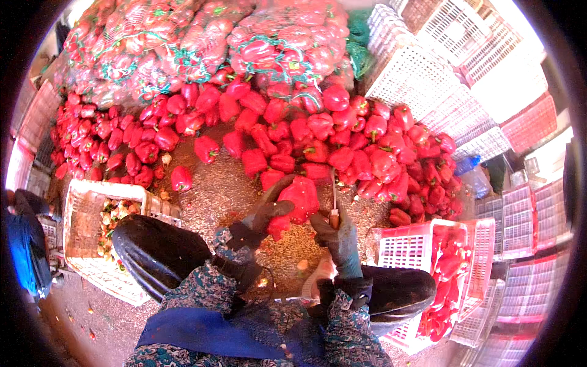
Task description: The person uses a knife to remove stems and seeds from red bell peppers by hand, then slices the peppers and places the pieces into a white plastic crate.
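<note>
My left hand (267, 207), in a dark glove, is closed around a red bell pepper (300, 197) in front of me. A lower red piece (279, 227) hangs beneath that hand; whether it is joined to the pepper I cannot tell. In a greyish glove, my right hand (338, 235) grips a knife (334, 218) by its wooden handle, the thin blade pointing away from me just right of the pepper. Beyond both hands lies a wide heap of whole red bell peppers (321, 125) on the floor. Pale seeds (293, 248) are scattered below my hands.
By my left knee stands a white crate (76, 226) with pepper cores and stems inside. Another white crate (403, 248), holding cut red peppers, is at my right knee. Full net sacks (287, 43) rise behind the heap. Stacked crates (409, 73) line the right side.
</note>
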Demonstrator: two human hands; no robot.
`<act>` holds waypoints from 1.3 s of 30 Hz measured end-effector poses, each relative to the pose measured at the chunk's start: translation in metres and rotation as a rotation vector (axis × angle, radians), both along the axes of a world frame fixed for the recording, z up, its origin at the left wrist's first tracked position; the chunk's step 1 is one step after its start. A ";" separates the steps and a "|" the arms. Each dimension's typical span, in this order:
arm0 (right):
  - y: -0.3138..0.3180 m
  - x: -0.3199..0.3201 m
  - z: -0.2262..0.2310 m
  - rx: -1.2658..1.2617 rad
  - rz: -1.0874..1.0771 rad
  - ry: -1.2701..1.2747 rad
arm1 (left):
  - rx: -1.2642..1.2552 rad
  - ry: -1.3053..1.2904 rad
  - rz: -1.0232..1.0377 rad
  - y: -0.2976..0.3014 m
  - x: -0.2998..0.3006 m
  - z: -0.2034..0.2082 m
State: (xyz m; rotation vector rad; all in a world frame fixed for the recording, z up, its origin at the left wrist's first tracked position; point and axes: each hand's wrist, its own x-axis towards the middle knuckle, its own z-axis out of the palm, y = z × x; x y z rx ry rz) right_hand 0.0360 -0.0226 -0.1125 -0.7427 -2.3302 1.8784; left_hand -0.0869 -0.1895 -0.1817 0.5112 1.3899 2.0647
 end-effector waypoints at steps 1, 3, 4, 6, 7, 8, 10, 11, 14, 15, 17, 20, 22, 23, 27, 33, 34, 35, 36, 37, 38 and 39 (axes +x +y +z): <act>0.007 0.006 -0.010 -0.166 0.001 -0.197 | 0.002 0.026 -0.018 0.000 0.001 0.005; 0.010 0.032 -0.045 -0.448 -0.082 -0.090 | 0.020 0.054 -0.098 0.007 0.014 0.031; 0.003 0.043 -0.063 -0.674 -0.200 0.081 | -0.034 0.162 -0.147 0.012 0.016 0.042; -0.007 0.044 -0.074 -0.981 -0.229 0.304 | -0.216 0.503 -0.220 0.008 0.016 0.046; -0.008 0.045 -0.077 -1.130 -0.246 0.420 | -0.226 0.598 -0.208 0.011 0.018 0.040; -0.004 0.040 -0.080 -0.999 -0.237 0.420 | -0.233 0.693 -0.199 0.016 0.021 0.031; -0.001 0.040 -0.082 -1.027 -0.295 0.465 | -0.238 0.845 -0.167 0.021 0.023 0.017; -0.001 0.041 -0.084 -1.041 -0.330 0.490 | -0.229 0.791 -0.191 0.023 0.025 0.019; 0.004 0.046 -0.068 -0.937 -0.381 0.469 | -0.239 0.677 -0.214 0.031 0.034 0.028; 0.006 0.046 -0.060 -0.884 -0.404 0.465 | -0.266 0.673 -0.188 0.034 0.039 0.031; 0.012 0.042 -0.062 -0.858 -0.433 0.511 | -0.210 0.578 -0.161 0.039 0.050 0.041; 0.015 0.043 -0.057 -0.726 -0.455 0.487 | -0.082 0.467 -0.157 0.045 0.065 0.037; 0.012 0.045 -0.051 -0.697 -0.440 0.429 | -0.164 0.635 -0.128 0.043 0.061 0.005; 0.011 0.046 -0.048 -0.679 -0.439 0.400 | -0.233 0.742 -0.102 0.041 0.059 -0.007; 0.012 0.050 -0.028 -0.548 -0.473 0.316 | -0.625 1.181 -0.151 0.027 0.044 -0.018; 0.048 0.059 -0.032 -0.525 -0.620 0.690 | -1.052 1.410 -0.628 0.031 0.013 0.033; 0.059 0.063 -0.017 -0.543 -0.781 0.518 | -0.972 1.455 -0.627 0.028 0.007 0.038; 0.061 0.067 -0.006 -0.503 -0.827 0.457 | -0.968 1.331 -0.640 0.028 0.008 0.043; 0.064 0.069 -0.008 -0.539 -0.791 0.517 | -0.951 1.214 -0.654 0.032 0.014 0.048; 0.065 0.068 -0.013 -0.572 -0.753 0.577 | -0.937 1.096 -0.667 0.034 0.019 0.049; 0.068 0.067 -0.019 -0.525 -0.667 0.463 | -0.991 0.977 -0.674 0.040 0.023 0.045; 0.079 0.072 -0.059 -1.171 -0.462 0.770 | -1.042 0.868 -0.677 0.050 0.027 0.042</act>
